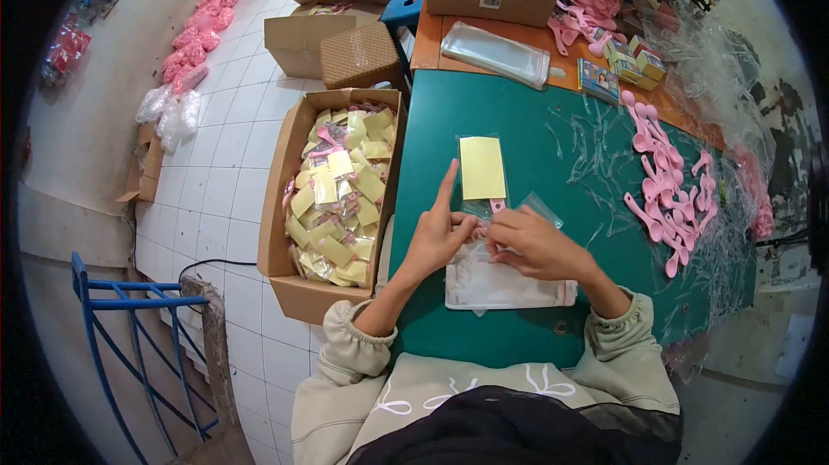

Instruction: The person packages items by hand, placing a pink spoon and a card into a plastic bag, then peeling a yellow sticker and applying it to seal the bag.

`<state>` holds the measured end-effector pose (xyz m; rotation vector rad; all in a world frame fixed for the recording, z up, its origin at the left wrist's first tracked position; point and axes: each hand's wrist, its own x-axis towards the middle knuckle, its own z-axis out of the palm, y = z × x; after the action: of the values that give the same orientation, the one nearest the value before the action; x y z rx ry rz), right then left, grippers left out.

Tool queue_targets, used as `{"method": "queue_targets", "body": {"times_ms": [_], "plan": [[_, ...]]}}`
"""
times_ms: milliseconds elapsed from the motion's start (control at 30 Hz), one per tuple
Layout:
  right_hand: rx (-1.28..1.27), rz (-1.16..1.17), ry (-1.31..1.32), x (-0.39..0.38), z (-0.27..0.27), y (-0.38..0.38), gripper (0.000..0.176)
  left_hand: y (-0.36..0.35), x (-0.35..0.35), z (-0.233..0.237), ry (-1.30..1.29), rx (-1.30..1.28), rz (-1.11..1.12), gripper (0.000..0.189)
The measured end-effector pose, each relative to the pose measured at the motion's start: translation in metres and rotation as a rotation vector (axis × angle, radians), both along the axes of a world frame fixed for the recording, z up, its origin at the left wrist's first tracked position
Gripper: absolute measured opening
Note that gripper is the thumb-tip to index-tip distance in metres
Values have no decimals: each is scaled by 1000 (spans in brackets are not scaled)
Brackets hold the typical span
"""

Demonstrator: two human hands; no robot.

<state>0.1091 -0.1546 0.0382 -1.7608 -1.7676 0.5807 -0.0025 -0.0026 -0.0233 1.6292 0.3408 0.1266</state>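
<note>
A clear plastic bag (466,147) lies on the green table, with a yellow card (482,169) and a pink spoon inside; only part of the spoon's pink handle (497,204) shows below the card. At the bag's near end, my left hand (439,236) pinches it between thumb and curled fingers while the index finger points forward. My right hand (531,245) is closed on the same end, its fingertips close to my left thumb. A loose clear plastic piece (542,208) sticks out beyond my right knuckles. Beneath both hands lies a stack of flat clear bags (509,294).
Left of the table, a cardboard box (269,245) holds many packed bags. Pink spoons (669,180) and clear plastic strips (596,154) lie at right. More bags (496,52), small card boxes (598,79) and a carton (490,6) stand at the back.
</note>
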Motion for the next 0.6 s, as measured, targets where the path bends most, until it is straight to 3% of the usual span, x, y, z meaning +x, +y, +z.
{"method": "queue_targets", "body": {"times_ms": [100, 167, 233, 267, 300, 367, 433, 500, 600], "plan": [[-63, 57, 241, 42, 30, -26, 17, 0, -1, -1, -17, -208, -20, 75], [-118, 69, 443, 97, 42, -65, 17, 1, -3, 4, 19, -177, -31, 64], [29, -235, 727, 152, 44, -111, 13, 4, -4, 6, 35, -171, -73, 51], [-10, -621, 520, 175, 51, -117, 15, 6, -3, 2, 35, -184, -105, 44], [146, -778, -454, 231, 12, -162, 26, 7, -3, -1, 34, -196, -131, 37], [-665, -1202, -886, 246, 3, -202, 45, 8, -5, -2, 36, -240, -166, 27], [-375, -1141, -636, 201, 39, -181, 51, 9, 1, -2, 15, -322, -165, 22], [114, -764, -410, 143, 31, -129, 56, 9, 0, 0, 12, -441, -150, 20], [52, -475, -41, 57, 19, -51, 63, 1, 2, 15, -15, -548, -110, 21]]}}
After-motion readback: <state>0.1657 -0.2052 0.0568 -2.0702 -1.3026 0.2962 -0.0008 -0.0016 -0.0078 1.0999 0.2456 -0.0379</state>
